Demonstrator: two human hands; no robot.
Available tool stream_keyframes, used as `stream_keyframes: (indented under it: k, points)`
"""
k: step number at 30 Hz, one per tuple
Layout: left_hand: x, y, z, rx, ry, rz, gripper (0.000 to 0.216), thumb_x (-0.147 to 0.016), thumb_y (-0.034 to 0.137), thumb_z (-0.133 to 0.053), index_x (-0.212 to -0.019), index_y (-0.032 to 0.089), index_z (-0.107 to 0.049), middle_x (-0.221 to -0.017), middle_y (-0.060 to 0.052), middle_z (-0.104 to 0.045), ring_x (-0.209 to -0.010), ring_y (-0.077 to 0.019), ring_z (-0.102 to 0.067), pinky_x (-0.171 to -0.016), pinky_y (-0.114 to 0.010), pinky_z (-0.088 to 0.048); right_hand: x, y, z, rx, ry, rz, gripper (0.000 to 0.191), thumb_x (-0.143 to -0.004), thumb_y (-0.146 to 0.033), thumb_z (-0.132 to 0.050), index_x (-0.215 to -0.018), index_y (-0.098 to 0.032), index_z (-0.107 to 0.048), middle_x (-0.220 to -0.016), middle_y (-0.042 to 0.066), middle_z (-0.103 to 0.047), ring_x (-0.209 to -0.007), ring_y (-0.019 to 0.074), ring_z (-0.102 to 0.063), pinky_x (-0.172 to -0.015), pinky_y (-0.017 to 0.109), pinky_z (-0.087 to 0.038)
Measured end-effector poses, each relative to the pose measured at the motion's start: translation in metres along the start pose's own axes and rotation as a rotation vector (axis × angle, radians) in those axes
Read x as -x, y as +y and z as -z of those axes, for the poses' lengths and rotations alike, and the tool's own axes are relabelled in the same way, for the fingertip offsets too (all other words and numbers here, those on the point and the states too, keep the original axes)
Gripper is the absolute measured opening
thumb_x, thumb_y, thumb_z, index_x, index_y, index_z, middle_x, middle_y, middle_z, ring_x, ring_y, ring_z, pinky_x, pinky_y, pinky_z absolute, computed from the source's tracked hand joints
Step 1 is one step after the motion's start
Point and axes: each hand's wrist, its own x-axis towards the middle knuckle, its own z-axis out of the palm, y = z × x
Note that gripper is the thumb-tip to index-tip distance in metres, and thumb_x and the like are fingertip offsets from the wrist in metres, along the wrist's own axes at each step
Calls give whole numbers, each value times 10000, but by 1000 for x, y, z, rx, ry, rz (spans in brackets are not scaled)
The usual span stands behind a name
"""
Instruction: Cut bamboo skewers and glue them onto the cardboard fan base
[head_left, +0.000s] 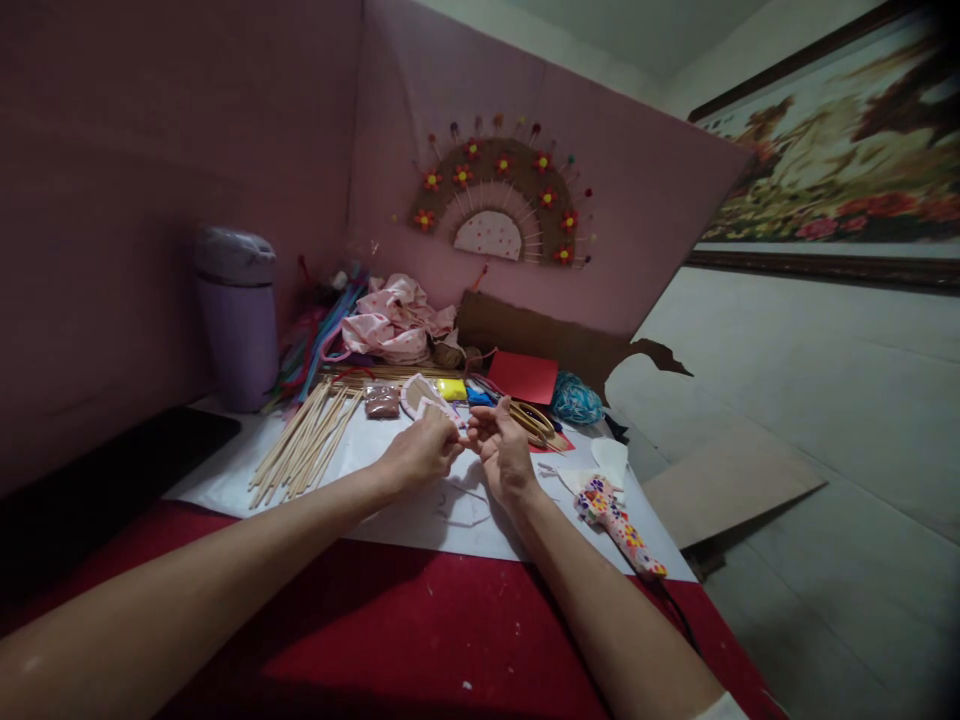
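Observation:
My left hand (427, 446) is closed, its fingers pinched at the near edge of a small curved cardboard piece (411, 396) with a white and pink border. Part of that piece is hidden behind the knuckles. Close beside it, my right hand (504, 452) has its palm turned inward and its thumb apart from loosely bent fingers. Its fingertips come near those of the left hand; nothing shows in its grasp. Under both hands lies a white sheet (375, 520) with faint drawn lines.
Wooden sticks (304, 445) and a brown packet (382, 402) lie left. Scissors (531, 420), a red sheet (525, 376), blue yarn (576, 398) and a flower-patterned glue gun (616, 525) are right. Behind stand a purple tumbler (238, 325), crumpled pink cloth (401, 320) and a pinned cardboard arch (487, 160).

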Motion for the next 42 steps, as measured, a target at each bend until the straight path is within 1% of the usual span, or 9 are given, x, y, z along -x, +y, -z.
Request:
stream_keyframes:
  k: [8, 16, 20, 28, 30, 33, 37, 39, 42]
  points:
    - [0, 1, 3, 4, -19, -57, 233, -786, 202, -448, -599, 142, -574, -549, -22, -580, -488, -103, -499, -485, -213, -302, 1, 0, -2, 76, 22, 70, 412, -703, -535, -653, -731, -124, -626, -597, -1, -580, -490, 87, -522, -448, 211, -456]
    - [4, 7, 6, -7, -74, -147, 277, -808, 206, -440, -581, 136, -583, -525, -14, -556, -467, -89, -451, -481, -208, -295, -1, 2, 2, 61, 4, 30, 400, -691, -519, -668, -717, -122, -619, -586, 1, -581, -458, 85, -497, -413, 211, -431]
    - [7, 11, 9, -123, -12, -196, 194, -745, 191, -468, -619, 158, -611, -533, -4, -558, -479, -97, -453, -482, -218, -265, 3, 0, -4, 29, 6, -7, 414, -687, -535, -665, -711, -125, -613, -588, 7, -588, -470, 88, -512, -420, 200, -417]
    - [15, 20, 3, -418, 264, -270, 192, -683, 219, -481, -588, 163, -638, -505, -37, -562, -465, -128, -431, -489, -255, -236, 7, 2, -10, -77, 134, -19, 415, -714, -546, -638, -695, -133, -610, -615, 9, -591, -523, 95, -540, -522, 225, -476]
    - [21, 27, 2, -344, 200, -365, 173, -674, 196, -488, -562, 160, -615, -476, -13, -535, -432, -102, -387, -477, -241, -248, 4, 1, -7, -105, 193, -9, 404, -708, -535, -652, -687, -134, -603, -605, -4, -576, -513, 87, -525, -543, 234, -492]
    - [40, 46, -2, -137, -29, -594, 152, -665, 138, -499, -527, 161, -559, -434, 32, -481, -394, -66, -311, -452, -211, -271, -2, 0, 1, -98, 247, -20, 398, -709, -529, -653, -677, -138, -589, -588, -14, -562, -486, 77, -498, -507, 225, -483]
    - [74, 72, -12, -34, -254, -775, 189, -682, 122, -553, -515, 180, -485, -431, 44, -490, -385, -72, -300, -412, -219, -264, -7, 1, 9, -20, 227, -26, 401, -716, -536, -633, -665, -141, -587, -561, -18, -553, -440, 66, -463, -397, 183, -385]
    - [87, 78, -17, -29, -408, -961, 285, -705, 104, -566, -478, 182, -413, -420, 46, -479, -365, -74, -309, -382, -239, -221, -8, 3, 12, 47, 221, -18, 398, -712, -534, -631, -657, -142, -583, -555, -21, -551, -422, 62, -450, -371, 176, -349]
    - [93, 78, -22, -27, -471, -1001, 380, -718, 112, -584, -433, 176, -341, -396, 32, -470, -371, -80, -359, -377, -242, -223, -8, 6, 14, 158, 228, 11, 395, -695, -529, -639, -667, -138, -596, -546, -29, -545, -407, 56, -436, -359, 170, -332]
